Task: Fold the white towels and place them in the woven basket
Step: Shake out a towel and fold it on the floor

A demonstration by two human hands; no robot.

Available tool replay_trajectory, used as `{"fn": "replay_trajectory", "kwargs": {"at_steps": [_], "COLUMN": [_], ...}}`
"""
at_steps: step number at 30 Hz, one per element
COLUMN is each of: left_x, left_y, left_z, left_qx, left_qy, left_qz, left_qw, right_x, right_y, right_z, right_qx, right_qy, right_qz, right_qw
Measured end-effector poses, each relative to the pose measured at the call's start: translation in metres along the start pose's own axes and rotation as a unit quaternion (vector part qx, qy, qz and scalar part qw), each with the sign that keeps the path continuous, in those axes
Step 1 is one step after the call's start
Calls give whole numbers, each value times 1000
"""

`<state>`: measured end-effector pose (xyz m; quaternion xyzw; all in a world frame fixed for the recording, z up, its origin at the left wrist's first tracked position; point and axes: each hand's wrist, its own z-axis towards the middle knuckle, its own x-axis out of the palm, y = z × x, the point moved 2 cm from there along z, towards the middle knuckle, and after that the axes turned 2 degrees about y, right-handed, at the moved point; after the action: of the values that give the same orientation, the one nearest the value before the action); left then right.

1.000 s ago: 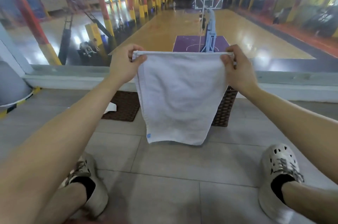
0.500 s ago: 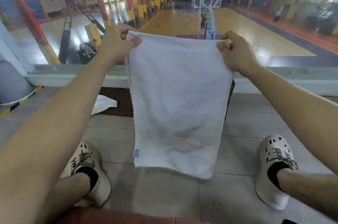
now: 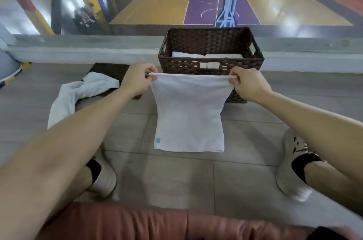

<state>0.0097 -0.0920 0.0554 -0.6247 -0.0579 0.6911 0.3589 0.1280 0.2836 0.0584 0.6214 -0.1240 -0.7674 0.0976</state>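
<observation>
A seated person holds a white towel (image 3: 188, 114) up in the air. The left hand (image 3: 137, 79) and right hand (image 3: 249, 84) each pinch a top corner between curled fingers and thumb. The towel hangs just in front of the woven basket (image 3: 211, 43), which stands at the floor's far edge against a ledge with folded towels (image 3: 216, 55) inside. The next move is probably another fold, then a lift over the basket's near rim. A crumpled towel (image 3: 78, 92) waits on a dark mat (image 3: 110, 69) to the left. Nothing seems to block the way.
</observation>
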Motion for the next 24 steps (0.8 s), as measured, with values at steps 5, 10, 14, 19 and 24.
{"fn": "replay_trajectory", "kwargs": {"at_steps": [5, 10, 14, 19, 24], "left_x": [13, 77, 126, 128, 148], "left_y": [8, 42, 68, 87, 87], "left_z": [-54, -119, -143, -85, -15], "left_qx": [81, 107, 56, -70, -150], "left_qy": [66, 228, 440, 319, 220], "left_qz": [89, 239, 286, 221, 77], "left_qw": [991, 938, 849, 919, 961], "right_x": [20, 80, 120, 132, 161], "right_y": [-5, -6, -10, -29, -48], "right_z": [-53, -114, -138, -82, -15], "right_qx": [-74, -140, -129, 7, 153], "right_qy": [3, 161, 375, 279, 231], "right_qz": [-30, -117, -210, -98, 54], "right_qw": [997, 970, 894, 955, 959]}}
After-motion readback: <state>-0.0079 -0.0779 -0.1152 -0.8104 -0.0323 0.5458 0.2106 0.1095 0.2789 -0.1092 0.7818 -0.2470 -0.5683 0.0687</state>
